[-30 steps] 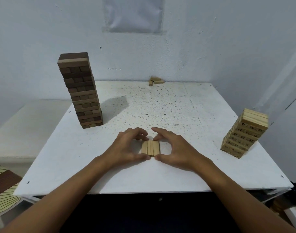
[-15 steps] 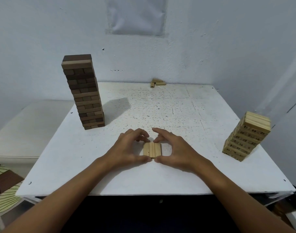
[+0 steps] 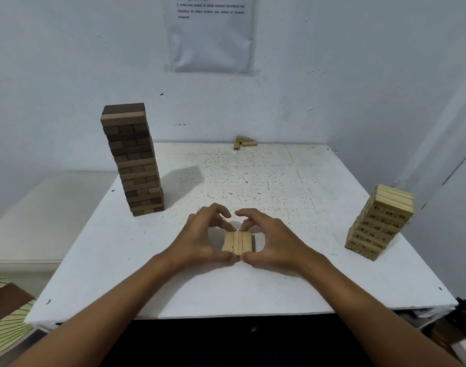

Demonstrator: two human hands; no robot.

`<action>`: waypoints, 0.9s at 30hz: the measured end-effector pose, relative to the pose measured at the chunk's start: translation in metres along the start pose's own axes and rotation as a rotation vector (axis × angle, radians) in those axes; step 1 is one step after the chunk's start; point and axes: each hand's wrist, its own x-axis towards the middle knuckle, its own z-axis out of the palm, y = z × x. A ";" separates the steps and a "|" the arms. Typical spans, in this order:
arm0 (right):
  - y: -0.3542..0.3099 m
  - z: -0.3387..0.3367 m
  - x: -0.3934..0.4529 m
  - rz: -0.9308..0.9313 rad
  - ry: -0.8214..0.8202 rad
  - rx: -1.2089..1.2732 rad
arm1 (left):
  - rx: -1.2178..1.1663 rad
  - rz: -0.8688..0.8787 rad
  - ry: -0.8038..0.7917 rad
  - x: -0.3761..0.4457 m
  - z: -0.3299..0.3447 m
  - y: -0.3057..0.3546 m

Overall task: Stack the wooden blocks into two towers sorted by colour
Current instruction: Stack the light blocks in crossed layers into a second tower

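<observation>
Now both hands, left (image 3: 200,241) & right (image 3: 275,243), pinch the three-block light row (image 3: 238,243) square on the worktop (image 3: 292,181); next: lift it level to the light tower (image 3: 380,223).

A dark brown tower (image 3: 134,160), a pale numbered tower (image 3: 379,223) and three pale blocks (image 3: 238,243) on a black-speckled white table (image 3: 292,181).
</observation>
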 end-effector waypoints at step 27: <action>0.003 -0.210 -0.071 0.105 0.432 -0.160 | -0.069 0.437 -0.252 0.160 0.044 0.189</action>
